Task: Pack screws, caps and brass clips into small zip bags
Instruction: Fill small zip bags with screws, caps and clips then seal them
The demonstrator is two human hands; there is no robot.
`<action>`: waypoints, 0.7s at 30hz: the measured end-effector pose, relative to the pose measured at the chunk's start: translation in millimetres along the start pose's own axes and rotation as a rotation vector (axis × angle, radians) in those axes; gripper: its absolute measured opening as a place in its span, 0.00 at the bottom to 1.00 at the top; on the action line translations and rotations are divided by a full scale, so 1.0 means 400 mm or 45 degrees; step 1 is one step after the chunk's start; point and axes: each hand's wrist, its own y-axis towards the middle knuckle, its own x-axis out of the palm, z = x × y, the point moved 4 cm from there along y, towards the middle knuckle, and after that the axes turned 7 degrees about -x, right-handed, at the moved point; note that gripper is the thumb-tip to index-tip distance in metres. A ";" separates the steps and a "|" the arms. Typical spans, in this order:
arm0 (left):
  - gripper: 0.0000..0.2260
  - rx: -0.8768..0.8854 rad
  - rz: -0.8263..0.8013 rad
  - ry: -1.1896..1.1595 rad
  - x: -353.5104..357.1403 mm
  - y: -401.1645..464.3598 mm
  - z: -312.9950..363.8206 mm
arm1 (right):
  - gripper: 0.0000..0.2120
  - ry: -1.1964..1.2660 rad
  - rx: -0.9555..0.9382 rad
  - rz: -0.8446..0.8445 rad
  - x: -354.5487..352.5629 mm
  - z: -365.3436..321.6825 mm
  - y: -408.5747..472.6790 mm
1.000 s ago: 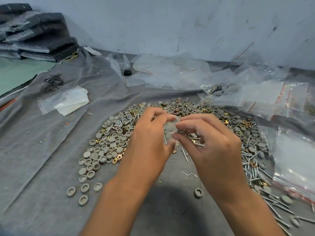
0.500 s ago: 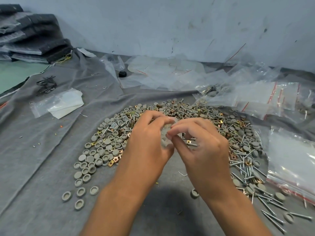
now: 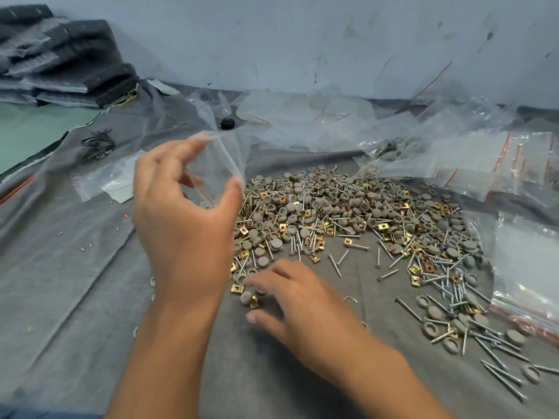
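Note:
My left hand (image 3: 181,234) is raised over the left edge of the pile and holds a small clear zip bag (image 3: 222,158), its top edge at the fingertips and its side against the thumb. My right hand (image 3: 302,300) lies low on the grey cloth with its fingers spread. Its fingertips touch a grey cap (image 3: 245,297) and a brass clip (image 3: 237,288) at the pile's near edge. The pile (image 3: 332,213) mixes grey caps, brass clips and silver screws. Loose screws (image 3: 496,358) trail off to the right.
A stack of red-striped zip bags (image 3: 529,267) lies at the right edge, with more clear bags (image 3: 484,158) behind the pile. A flat bag (image 3: 115,182) and black wire clips (image 3: 98,145) sit on the left. Dark foam sheets (image 3: 60,65) are stacked at the back left.
Both hands held the bag together before. Now my left hand has lifted the bag up and left alone, and my right hand has dropped to the pile's near edge.

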 end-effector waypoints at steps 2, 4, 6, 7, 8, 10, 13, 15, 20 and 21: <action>0.20 0.001 -0.020 0.016 0.000 -0.004 0.001 | 0.16 -0.042 0.006 0.050 0.009 -0.009 0.009; 0.20 -0.009 -0.046 0.020 0.001 -0.006 0.000 | 0.10 -0.081 0.039 0.020 0.017 -0.010 0.017; 0.21 -0.024 -0.068 0.020 0.002 -0.006 -0.002 | 0.07 -0.055 0.085 -0.024 0.021 -0.003 0.019; 0.21 -0.028 -0.075 0.019 0.003 -0.005 -0.003 | 0.06 -0.018 0.109 -0.043 0.021 0.002 0.018; 0.21 -0.030 -0.079 0.020 0.002 -0.004 -0.003 | 0.07 0.017 0.130 -0.068 0.021 0.007 0.017; 0.22 -0.031 -0.082 0.030 0.001 -0.002 -0.003 | 0.10 0.080 0.167 -0.111 0.019 0.015 0.016; 0.22 -0.018 -0.086 0.049 0.002 -0.001 -0.004 | 0.11 0.208 0.240 -0.129 0.014 0.029 0.016; 0.22 -0.013 -0.096 0.057 0.002 -0.002 -0.004 | 0.11 0.256 0.265 -0.116 0.007 0.038 0.018; 0.22 -0.006 -0.136 0.076 0.008 -0.004 -0.006 | 0.10 0.280 0.319 0.175 -0.011 0.047 0.046; 0.22 -0.001 -0.143 0.079 0.010 -0.004 -0.006 | 0.11 0.240 0.310 0.198 -0.006 0.045 0.054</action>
